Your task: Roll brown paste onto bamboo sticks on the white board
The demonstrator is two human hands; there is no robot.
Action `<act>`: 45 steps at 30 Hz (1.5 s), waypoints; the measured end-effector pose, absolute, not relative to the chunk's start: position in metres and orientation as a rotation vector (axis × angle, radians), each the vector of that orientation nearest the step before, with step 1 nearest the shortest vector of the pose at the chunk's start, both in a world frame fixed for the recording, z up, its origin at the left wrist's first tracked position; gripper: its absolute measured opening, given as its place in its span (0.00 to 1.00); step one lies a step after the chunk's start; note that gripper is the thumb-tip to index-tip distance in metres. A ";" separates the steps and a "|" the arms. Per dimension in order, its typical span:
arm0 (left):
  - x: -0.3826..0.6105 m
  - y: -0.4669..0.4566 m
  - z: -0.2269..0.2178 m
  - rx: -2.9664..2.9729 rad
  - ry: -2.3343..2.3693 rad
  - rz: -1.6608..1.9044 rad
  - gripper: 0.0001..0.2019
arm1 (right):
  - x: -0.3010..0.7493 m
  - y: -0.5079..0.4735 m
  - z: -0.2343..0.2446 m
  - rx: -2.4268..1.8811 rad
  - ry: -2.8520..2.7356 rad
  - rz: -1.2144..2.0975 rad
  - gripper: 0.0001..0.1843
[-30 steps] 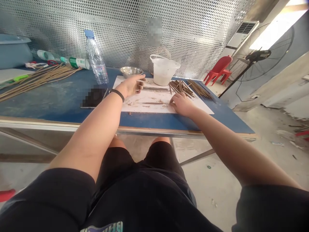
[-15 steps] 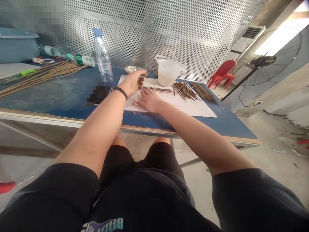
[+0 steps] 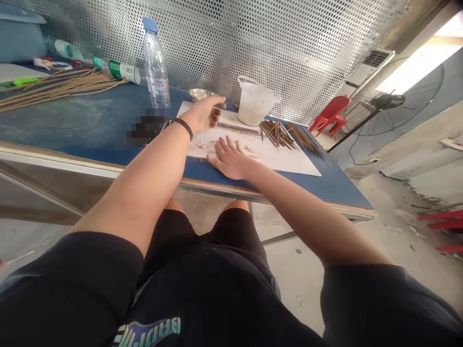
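Observation:
My left hand [image 3: 203, 113], with a black band on its wrist, hovers over the far left part of a white sheet [image 3: 289, 159], close to a small metal bowl [image 3: 199, 94]. Its fingers curl down and hide whatever is between them. My right hand [image 3: 230, 158] lies flat with fingers spread on the near edge of the sheet, on a brown smeared patch. A row of thin brown sticks [image 3: 238, 129] lies on the sheet just beyond it. A loose pile of brown sticks [image 3: 278, 133] sits at the right.
A white plastic tub [image 3: 256, 101] stands behind the sheet and a clear water bottle [image 3: 155, 65] at its left. A dark phone [image 3: 146, 127] lies on the blue table [image 3: 90, 125]. Long sticks [image 3: 54, 89] lie far left. A perforated metal screen [image 3: 253, 38] backs the table.
My right hand left the stick pile, crossed left over the sheet and drew back to its near edge, flat. My left hand stayed by the bowl. The view tilted.

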State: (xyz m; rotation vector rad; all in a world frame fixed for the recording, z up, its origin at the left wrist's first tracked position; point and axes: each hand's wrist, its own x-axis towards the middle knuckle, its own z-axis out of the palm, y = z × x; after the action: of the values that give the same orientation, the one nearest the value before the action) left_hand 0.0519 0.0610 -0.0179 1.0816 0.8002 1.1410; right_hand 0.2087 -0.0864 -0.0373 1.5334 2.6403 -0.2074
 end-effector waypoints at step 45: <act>0.053 0.054 -0.019 1.082 0.875 1.101 0.14 | 0.241 -0.135 -0.034 1.590 2.720 -0.254 0.66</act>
State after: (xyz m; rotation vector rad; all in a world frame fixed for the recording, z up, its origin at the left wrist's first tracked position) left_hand 0.0535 0.0536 -0.0188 1.0823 0.8750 1.1012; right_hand 0.2407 -0.1355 -0.0342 1.5903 2.7197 -0.2540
